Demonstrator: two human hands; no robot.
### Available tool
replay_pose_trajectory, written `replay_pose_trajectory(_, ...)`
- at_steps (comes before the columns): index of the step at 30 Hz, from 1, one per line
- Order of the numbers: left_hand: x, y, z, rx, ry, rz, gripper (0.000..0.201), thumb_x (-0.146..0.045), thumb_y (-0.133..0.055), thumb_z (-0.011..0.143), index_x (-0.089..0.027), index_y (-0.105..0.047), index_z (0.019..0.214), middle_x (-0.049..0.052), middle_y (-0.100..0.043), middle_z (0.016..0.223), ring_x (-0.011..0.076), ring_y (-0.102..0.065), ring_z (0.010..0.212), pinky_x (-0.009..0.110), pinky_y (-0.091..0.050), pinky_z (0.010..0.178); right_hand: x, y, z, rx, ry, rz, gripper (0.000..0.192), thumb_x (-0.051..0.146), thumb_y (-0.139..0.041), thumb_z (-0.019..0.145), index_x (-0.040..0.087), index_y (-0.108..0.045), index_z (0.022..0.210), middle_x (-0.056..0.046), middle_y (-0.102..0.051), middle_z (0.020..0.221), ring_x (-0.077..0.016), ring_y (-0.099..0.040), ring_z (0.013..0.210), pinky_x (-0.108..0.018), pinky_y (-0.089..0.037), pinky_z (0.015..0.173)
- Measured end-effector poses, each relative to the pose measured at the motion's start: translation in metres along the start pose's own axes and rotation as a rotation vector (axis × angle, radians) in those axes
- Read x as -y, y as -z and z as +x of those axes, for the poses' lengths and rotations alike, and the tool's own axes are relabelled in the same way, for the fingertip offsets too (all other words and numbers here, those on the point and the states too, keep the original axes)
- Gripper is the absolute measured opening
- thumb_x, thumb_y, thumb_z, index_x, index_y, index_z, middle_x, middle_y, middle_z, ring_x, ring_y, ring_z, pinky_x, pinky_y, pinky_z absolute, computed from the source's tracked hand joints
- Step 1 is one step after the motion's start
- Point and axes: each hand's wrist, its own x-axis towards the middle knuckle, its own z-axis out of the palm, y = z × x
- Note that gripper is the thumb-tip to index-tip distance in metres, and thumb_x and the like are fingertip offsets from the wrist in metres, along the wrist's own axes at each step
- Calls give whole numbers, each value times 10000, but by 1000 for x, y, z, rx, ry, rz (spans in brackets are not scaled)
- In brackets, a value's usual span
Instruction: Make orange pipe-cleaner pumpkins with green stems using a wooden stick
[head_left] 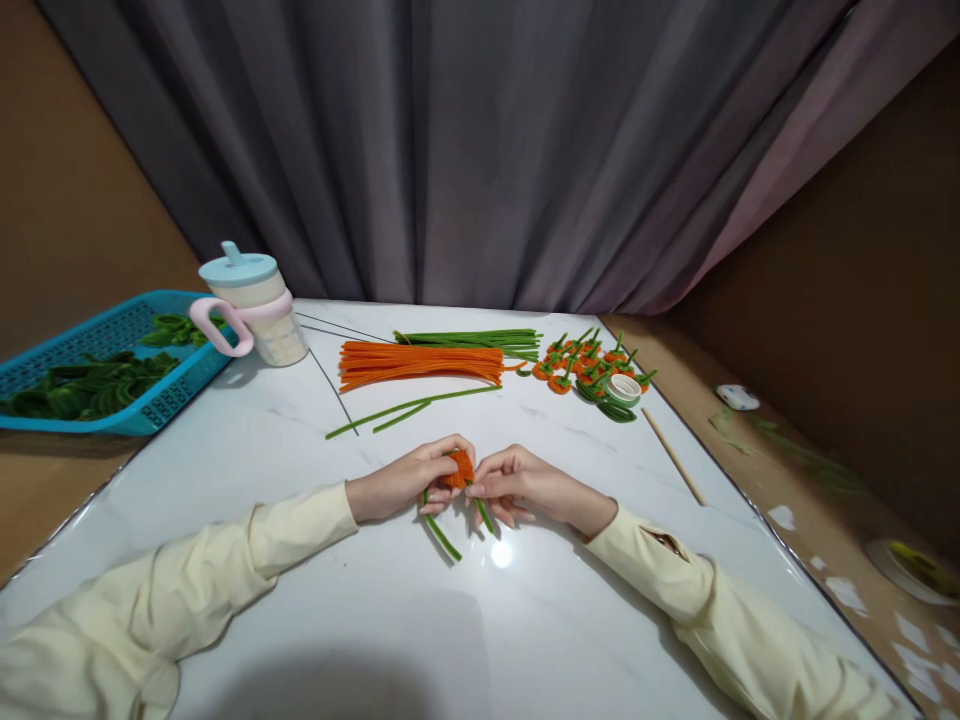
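Between thumb and fingers, my left hand point(427, 472) grips a small orange fuzzy coil point(460, 470) made of pipe cleaner. My right hand point(521, 480) pinches a green pipe cleaner point(484, 514) at the coil's right side. Green ends hang below both hands, and how they join the coil is hidden by the fingers. Beyond the hands lie an orange pipe cleaner bundle point(420, 364), a green bundle point(472, 340) and loose green pipe cleaners point(409, 411). At the back right, several orange pieces with green stems point(561, 382) lie in a cluster.
A lidded cup point(259, 310) with a pink handle stands at the back left, beside a blue basket point(161, 410) of green pieces. A white ring-shaped roll point(623, 388) and a thin wooden stick point(673, 455) lie right. Paper scraps point(847, 594) lie beyond the table's right edge.
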Motion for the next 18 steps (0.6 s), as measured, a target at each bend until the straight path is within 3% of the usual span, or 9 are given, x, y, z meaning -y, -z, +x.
replay_pose_trajectory(8,1,1,2,-32,-16,20,130,-165,-441,761,-196,-427,886,-95,-389,436,69,-304,351,155,-302,376,-3,2,2,-2,28,26,281,370,-688,748,101,-609,733,20,-574,452,-41,-397,298,-146,-282,300)
replay_pose_trajectory(13,5,0,3,-35,-63,36,102,-186,-443,802,-204,-428,902,-89,-418,465,67,-316,361,150,-313,368,-4,3,4,5,49,66,293,374,-667,773,89,-610,737,-40,-660,606,-48,-483,347,-140,-318,305)
replay_pose_trajectory(18,5,-2,3,-65,-99,30,114,-190,-459,804,-209,-418,909,-82,-465,520,57,-324,358,145,-307,347,-4,4,4,35,66,148,269,340,-649,797,78,-616,745,-56,-674,651,-28,-437,313,-139,-329,307)
